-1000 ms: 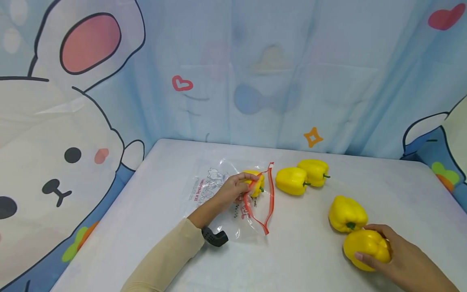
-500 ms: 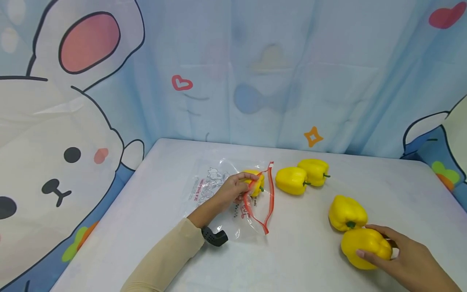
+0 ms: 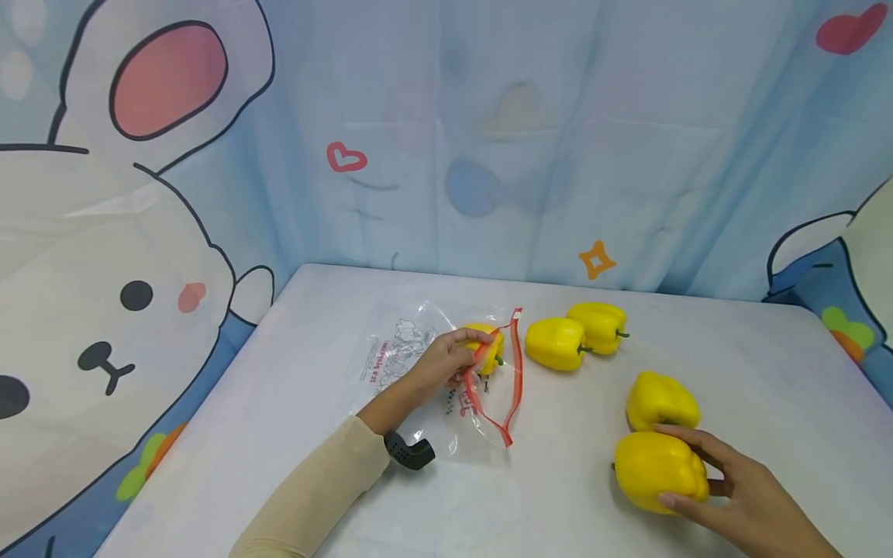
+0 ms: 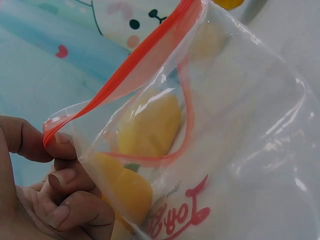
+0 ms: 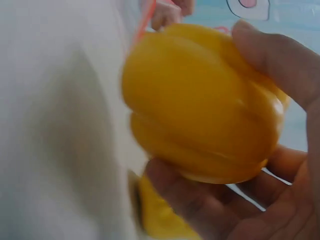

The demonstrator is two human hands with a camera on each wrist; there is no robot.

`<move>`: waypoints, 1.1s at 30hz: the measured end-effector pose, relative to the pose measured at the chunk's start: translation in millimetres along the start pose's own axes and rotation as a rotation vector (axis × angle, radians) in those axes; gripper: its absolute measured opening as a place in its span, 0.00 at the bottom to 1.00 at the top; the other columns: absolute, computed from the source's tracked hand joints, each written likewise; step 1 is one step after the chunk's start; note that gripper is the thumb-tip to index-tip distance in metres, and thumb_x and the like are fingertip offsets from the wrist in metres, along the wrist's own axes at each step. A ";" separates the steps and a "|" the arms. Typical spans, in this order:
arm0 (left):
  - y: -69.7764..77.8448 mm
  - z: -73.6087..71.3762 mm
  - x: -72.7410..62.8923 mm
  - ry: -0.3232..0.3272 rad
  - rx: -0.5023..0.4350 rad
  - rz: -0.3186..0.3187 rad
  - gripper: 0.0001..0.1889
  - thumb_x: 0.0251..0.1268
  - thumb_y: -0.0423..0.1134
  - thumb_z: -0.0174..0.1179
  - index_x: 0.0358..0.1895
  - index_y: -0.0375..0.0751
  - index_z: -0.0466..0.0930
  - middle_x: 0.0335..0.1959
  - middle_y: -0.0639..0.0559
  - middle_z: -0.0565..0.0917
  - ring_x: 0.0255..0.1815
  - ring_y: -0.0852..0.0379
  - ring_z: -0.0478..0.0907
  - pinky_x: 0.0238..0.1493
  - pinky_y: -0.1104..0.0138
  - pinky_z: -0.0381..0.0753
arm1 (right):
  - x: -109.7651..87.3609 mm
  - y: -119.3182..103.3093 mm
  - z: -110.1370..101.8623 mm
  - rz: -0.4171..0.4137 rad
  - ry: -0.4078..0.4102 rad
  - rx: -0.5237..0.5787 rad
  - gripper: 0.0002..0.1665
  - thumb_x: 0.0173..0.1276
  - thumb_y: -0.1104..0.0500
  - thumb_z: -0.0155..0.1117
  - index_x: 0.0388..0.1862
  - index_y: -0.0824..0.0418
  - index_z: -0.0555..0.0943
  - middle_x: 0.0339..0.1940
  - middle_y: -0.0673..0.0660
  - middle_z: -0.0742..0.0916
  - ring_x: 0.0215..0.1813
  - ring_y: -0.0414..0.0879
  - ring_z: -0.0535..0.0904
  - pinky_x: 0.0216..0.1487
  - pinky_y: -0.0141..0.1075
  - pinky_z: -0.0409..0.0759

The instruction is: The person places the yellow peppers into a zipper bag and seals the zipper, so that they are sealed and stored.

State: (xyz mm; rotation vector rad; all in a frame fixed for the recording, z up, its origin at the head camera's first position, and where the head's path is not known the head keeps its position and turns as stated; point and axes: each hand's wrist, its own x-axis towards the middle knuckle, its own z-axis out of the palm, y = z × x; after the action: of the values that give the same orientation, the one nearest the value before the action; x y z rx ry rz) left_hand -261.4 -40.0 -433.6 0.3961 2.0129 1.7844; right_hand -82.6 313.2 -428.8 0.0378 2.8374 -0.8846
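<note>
My left hand [image 3: 441,363] pinches the red zip edge [image 4: 125,75] of a clear plastic zip bag [image 3: 453,434], whose mouth gapes to the right. Inside the bag lies one yellow bell pepper [image 4: 131,192], partly behind the left fingers in the head view. At the front right, my right hand [image 3: 739,484] grips another yellow bell pepper [image 3: 656,471] between thumb and fingers, its stem end toward the left. A third yellow bell pepper [image 3: 661,399] rests just behind it, overlapped by the held one. In the right wrist view the gripped bell pepper [image 5: 200,100] fills the middle.
Two more yellow bell peppers [image 3: 556,343] [image 3: 598,327] lie side by side to the right of the bag's mouth. Beneath everything spreads a white tabletop [image 3: 558,480]. A pale blue cartoon curtain [image 3: 516,155] hangs along its back edge.
The right hand has moved left with its bell pepper, turning it so the stem end points left. My left hand and the bag have stayed in place.
</note>
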 end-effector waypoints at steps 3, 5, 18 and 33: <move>-0.5 -0.4 0.5 -0.005 0.000 0.006 0.20 0.65 0.34 0.49 0.59 0.46 0.77 0.46 0.50 0.80 0.19 0.59 0.65 0.21 0.73 0.64 | 0.3 -2.9 8.1 -0.037 0.036 0.050 0.50 0.57 0.43 0.73 0.73 0.61 0.63 0.69 0.72 0.70 0.59 0.68 0.74 0.41 0.43 0.86; -0.8 -0.6 0.7 -0.008 -0.003 0.007 0.20 0.65 0.34 0.49 0.59 0.46 0.77 0.47 0.50 0.80 0.19 0.59 0.64 0.21 0.73 0.63 | 1.5 -3.1 12.7 -0.051 0.039 0.082 0.49 0.57 0.43 0.73 0.73 0.60 0.63 0.70 0.70 0.70 0.60 0.67 0.74 0.41 0.40 0.86; -0.7 0.4 1.2 0.000 -0.001 -0.010 0.20 0.65 0.34 0.49 0.59 0.47 0.78 0.50 0.49 0.80 0.18 0.58 0.62 0.21 0.73 0.61 | 13.0 24.6 -2.0 0.010 -0.108 0.042 0.55 0.54 0.39 0.73 0.73 0.65 0.62 0.69 0.74 0.69 0.57 0.64 0.77 0.48 0.52 0.84; -0.9 0.9 -0.3 -0.013 -0.002 0.022 0.19 0.65 0.34 0.49 0.58 0.45 0.77 0.41 0.53 0.80 0.18 0.60 0.61 0.20 0.73 0.60 | 17.4 34.5 8.2 -0.042 0.044 0.025 0.53 0.54 0.42 0.75 0.72 0.64 0.65 0.67 0.72 0.73 0.60 0.66 0.75 0.47 0.47 0.84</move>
State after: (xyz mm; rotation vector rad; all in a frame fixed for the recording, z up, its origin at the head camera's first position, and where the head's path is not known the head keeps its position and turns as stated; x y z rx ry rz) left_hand -260.6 -39.5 -434.5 0.4299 2.0045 1.7925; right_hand -95.9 336.5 -457.8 0.0002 2.8776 -0.9396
